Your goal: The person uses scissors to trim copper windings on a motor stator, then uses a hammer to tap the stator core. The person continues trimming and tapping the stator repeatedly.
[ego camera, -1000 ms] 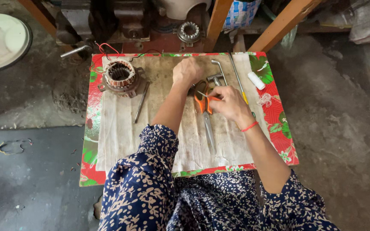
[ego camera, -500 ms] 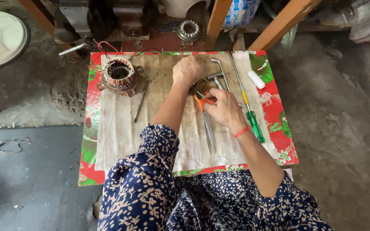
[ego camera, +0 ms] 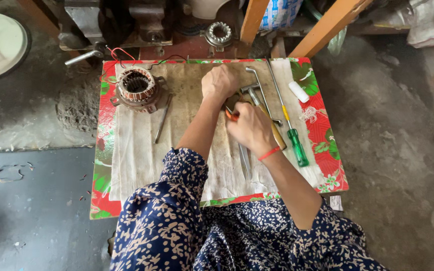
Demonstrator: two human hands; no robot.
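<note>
I am closing my right hand around an orange-handled tool near the middle of the cloth-covered board, only a sliver of the handle showing past my knuckles at ten o'clock, and just beyond it my left hand is pressing down as a loose fist; I cannot tell whether it is gripping anything. Off at two o'clock the hammer and the green-handled screwdriver are lying untouched. At ten o'clock the copper-wound stator is sitting apart from both hands, so by my reckoning the work on it is waiting.
</note>
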